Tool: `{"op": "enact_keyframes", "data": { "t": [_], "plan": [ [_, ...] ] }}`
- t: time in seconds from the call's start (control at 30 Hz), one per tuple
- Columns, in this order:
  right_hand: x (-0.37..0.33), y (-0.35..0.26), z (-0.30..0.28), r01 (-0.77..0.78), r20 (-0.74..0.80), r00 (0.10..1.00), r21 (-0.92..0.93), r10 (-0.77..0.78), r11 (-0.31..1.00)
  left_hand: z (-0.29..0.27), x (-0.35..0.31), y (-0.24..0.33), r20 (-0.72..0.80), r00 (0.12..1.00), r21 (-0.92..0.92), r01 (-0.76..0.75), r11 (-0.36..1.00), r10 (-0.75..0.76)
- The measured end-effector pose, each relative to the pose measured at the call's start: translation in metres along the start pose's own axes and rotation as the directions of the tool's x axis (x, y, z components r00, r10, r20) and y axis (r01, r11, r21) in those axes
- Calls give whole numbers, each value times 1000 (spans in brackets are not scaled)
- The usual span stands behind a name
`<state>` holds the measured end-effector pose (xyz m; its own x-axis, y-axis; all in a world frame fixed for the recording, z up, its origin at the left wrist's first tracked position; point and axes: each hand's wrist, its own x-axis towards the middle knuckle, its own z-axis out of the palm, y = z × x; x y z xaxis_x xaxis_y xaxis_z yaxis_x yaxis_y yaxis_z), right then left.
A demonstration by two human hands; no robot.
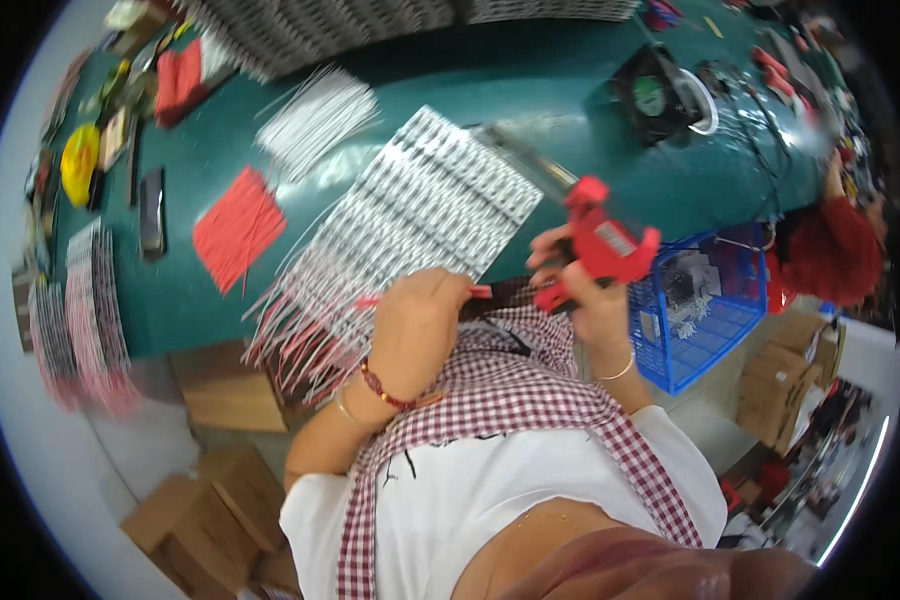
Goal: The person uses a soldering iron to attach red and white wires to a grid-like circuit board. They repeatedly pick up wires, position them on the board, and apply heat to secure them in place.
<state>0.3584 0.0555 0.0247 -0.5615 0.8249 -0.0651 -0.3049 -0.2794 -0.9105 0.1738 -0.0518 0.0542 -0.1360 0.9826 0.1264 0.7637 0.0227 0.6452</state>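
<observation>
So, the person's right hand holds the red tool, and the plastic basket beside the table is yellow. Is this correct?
Not quite: the plastic basket beside the table is blue, as the head view shows. The right hand does hold the red tool.

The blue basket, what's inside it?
Inside the blue basket are grey-and-white pieces, too blurry to name exactly. Whatever lies beneath them is covered, so I can't see it.

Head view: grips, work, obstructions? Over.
Left grip closed on red strip. Right grip holding red tool. Striped sheet on table. Blue crate near right grip, obstruction unclear.
</observation>
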Motion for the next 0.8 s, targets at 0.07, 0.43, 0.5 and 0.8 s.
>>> {"op": "enact_keyframes", "data": {
  "t": [0.07, 0.43, 0.5, 0.8],
  "plan": [
    [8, -1, -13, -21, -31, 999, 37, 23, 999, 1, -9, -14, -26, 1000, 141, 19, 990, -16],
    [37, 21, -24, -268, 96, 960, 43, 263, 963, 15, -18, -20, 153, 988, 459, -50, 887, -23],
    [36, 25, -21, -266, 85, 960, -12, 266, 964, 13, -19, -20, 162, 987, 465, -69, 883, -8],
    [20, 26, -14, -262, 63, 963, -4, 262, 965, -1, -31, -22, 201, 979, 286, -31, 958, -28]
  ]
}}
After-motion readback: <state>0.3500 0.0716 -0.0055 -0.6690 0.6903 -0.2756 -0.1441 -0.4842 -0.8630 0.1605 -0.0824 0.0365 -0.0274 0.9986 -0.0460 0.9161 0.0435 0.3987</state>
